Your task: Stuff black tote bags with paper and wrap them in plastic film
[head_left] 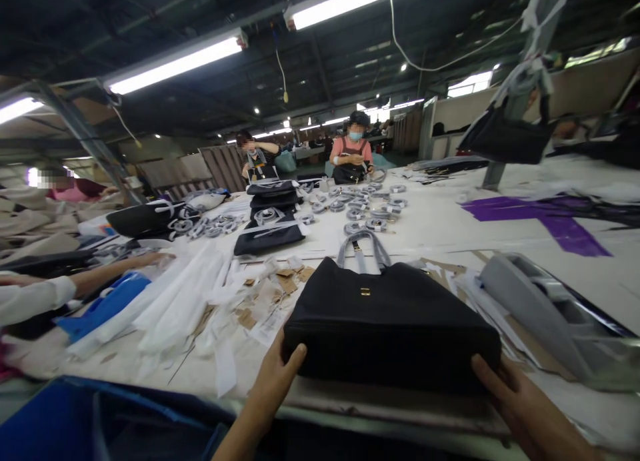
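A black handbag [385, 314] lies tipped back at the table's front edge, its base facing me and its wrapped handles [364, 248] pointing away. Gold-coloured hardware shows in the middle of its side. My left hand [280, 371] grips the bag's left bottom corner, thumb on the base and fingers hidden beneath or behind it. At the right bottom corner my right hand [515, 394] holds on the same way, its fingertips partly out of sight.
White wrapping sheets [175, 301] and brown paper scraps [287, 281] lie left of the bag. A grey tape dispenser [545, 308] stands at right. Stacked black bags [273, 231] and coiled straps [360, 208] lie farther back. A co-worker's arm [100, 278] reaches in from the left, above a blue bin [125, 401].
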`<state>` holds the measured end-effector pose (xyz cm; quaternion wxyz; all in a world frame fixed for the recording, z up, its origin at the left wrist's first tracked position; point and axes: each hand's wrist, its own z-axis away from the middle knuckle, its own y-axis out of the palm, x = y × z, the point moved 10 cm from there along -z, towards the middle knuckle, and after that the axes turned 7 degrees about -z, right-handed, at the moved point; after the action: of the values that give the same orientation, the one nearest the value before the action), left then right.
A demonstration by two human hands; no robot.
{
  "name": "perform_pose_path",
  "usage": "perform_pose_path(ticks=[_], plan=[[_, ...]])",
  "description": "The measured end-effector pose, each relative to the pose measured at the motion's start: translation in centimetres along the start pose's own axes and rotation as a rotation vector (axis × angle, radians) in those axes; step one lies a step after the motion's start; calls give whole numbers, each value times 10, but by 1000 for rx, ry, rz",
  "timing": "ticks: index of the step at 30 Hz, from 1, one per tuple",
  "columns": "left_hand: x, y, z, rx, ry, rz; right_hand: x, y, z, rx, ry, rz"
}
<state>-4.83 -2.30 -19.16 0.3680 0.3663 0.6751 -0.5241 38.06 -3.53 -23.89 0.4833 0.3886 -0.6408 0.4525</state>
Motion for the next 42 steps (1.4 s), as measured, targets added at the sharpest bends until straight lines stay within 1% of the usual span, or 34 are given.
perform_pose_path(ticks=[2,3,4,6,7,8,9,10,11,12,13,16,17,19,22,24,25,26,28,29,30,31,32,33,34,35,36,37,38,39,40,41,42], plan=[[-4,0,-2,-63,-28,94,11,21,5,95,153,-336],[-5,3,-4,-90,-54,159,24,31,4,125,187,-487],[-7,8,-5,-113,-79,234,40,40,1,136,180,-613],[-14,24,-8,-133,-115,399,76,58,-9,130,104,-802],[-18,34,-10,-133,-128,483,92,72,-13,158,68,-868],[-23,45,-11,-127,-132,564,106,90,-17,215,58,-912],[-28,57,-13,-112,-129,638,114,111,-20,284,80,-937],[-33,69,-14,-98,-123,704,118,131,-23,336,123,-944],[-36,79,-16,-91,-124,757,117,149,-27,353,170,-942],[-37,87,-17,-91,-134,802,114,162,-32,332,201,-935],[-37,95,-19,-97,-153,839,110,169,-38,281,205,-926],[-33,106,-26,-141,-215,924,108,176,-60,118,111,-903],[-35,107,-29,-148,-212,949,112,177,-67,86,67,-893],[-46,104,-38,-168,-163,999,125,177,-79,51,-8,-863],[-67,96,-53,-214,-71,1064,160,174,-93,44,-121,-795],[-74,98,-58,-230,-51,1082,195,169,-100,81,-221,-682],[-76,104,-59,-206,-64,1077,215,167,-102,114,-293,-568],[-76,113,-58,-143,-95,1053,236,165,-102,160,-375,-418],[-77,136,-48,82,-161,931,272,167,-95,287,-539,-55],[-79,143,-38,205,-163,827,283,169,-89,361,-604,111],[-82,142,-27,288,-125,706,289,169,-83,436,-648,241],[-86,129,-18,298,-40,575,291,168,-76,506,-677,350],[-92,104,-11,221,74,446,289,166,-69,563,-692,441],[-96,66,-4,40,175,330,283,164,-62,611,-693,519],[-98,23,5,-195,232,204,275,162,-55,657,-683,589],[-97,-20,16,-441,260,96,264,161,-47,701,-667,653],[-97,-56,29,-646,285,11,252,161,-40,748,-648,709],[-94,-80,36,-760,293,-49,238,161,-33,807,-630,751],[-87,-91,33,-756,268,-77,225,162,-26,866,-616,776],[-77,-92,25,-665,239,-70,213,162,-22,911,-601,784],[-64,-84,16,-525,199,-46,201,161,-22,929,-586,782],[-51,-70,9,-370,154,-20,191,156,-25,922,-570,778],[-40,-55,6,-245,117,-5,180,150,-33,895,-553,775]])
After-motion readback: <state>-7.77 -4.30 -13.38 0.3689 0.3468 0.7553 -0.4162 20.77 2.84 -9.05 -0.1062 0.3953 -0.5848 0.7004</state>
